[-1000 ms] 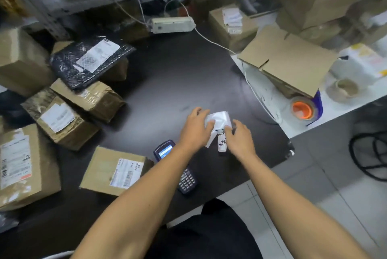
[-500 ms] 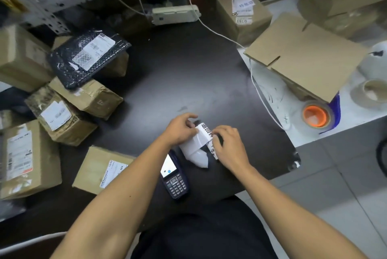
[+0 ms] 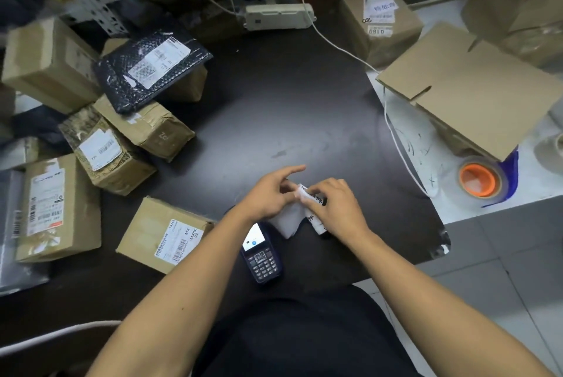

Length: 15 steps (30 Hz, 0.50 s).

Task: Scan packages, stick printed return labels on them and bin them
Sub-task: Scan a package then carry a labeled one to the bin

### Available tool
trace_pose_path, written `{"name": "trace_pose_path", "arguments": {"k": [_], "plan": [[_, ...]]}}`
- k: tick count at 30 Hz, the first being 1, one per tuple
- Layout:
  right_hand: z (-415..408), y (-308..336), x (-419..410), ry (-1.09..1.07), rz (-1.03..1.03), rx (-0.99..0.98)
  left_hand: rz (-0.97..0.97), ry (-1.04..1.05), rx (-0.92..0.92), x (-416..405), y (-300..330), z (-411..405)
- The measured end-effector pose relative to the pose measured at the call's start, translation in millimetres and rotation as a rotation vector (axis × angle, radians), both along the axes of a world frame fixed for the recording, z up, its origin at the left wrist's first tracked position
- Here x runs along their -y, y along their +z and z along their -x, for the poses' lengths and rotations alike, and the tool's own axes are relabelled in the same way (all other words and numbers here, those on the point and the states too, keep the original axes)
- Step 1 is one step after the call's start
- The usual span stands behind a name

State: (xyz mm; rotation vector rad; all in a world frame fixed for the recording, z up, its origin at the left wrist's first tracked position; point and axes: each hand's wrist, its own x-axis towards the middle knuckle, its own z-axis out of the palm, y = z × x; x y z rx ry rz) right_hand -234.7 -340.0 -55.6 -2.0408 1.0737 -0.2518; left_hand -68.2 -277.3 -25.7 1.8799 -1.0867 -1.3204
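Both hands pinch one white printed paper return label over the black tabletop: left hand holds the blank backing with forefinger out, right hand grips the printed strip; best to peel slowly, keeping the adhesive off itself. Just beneath the left wrist lies one dark-blue keypad handheld scanner. Left of that hand, out to the far side, six brown cardboard boxes, the nearest, and one black bubble mailer; a seventh box sits far beyond the right hand.

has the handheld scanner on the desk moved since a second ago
Cannot tell for sure. The scanner lies just right of the labelled box, much as earlier; it looks turned a little, but the head camera shifted too.
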Motion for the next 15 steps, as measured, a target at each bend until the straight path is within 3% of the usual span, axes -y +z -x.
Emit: {"name": "trace_pose_path", "arguments": {"k": [4, 7, 13, 15], "plan": [[-1, 10, 9, -0.097, -0.285, 0.024, 0.063, -0.037, 0.066, -2, 1, 1], [3, 14, 18, -0.206, -0.37, 0.023, 0.044, -0.054, 0.096, -6, -3, -1], [11, 34, 31, -0.652, -0.231, 0.171, -0.008, 0.078, 0.039, -9, -7, -2], [7, 43, 28, -0.65, -0.09, 0.232, -0.027, 0.118, 0.039, -10, -3, 0]]}}
